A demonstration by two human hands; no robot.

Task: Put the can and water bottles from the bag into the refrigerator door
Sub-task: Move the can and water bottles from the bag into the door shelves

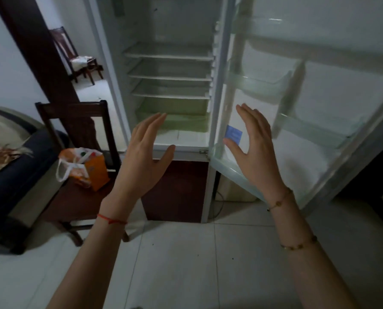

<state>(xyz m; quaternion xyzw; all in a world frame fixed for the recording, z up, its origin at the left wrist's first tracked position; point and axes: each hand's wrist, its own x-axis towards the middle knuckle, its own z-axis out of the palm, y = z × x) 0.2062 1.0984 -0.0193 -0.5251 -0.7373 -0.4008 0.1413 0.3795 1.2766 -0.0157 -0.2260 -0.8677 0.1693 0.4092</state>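
The refrigerator stands open, its door swung to the right with clear door shelves that hold nothing I can see. A white and orange plastic bag sits on a dark wooden chair at the left; its contents are hidden. My left hand is raised in front of the fridge's lower edge, fingers apart, holding nothing. My right hand is raised before the bottom door shelf, open and holding nothing. No can or bottle is visible.
Inside the fridge are bare white shelves and a green drawer. The wooden chair stands left of the fridge, a dark sofa further left. Another chair stands in the room behind. White tile floor lies below.
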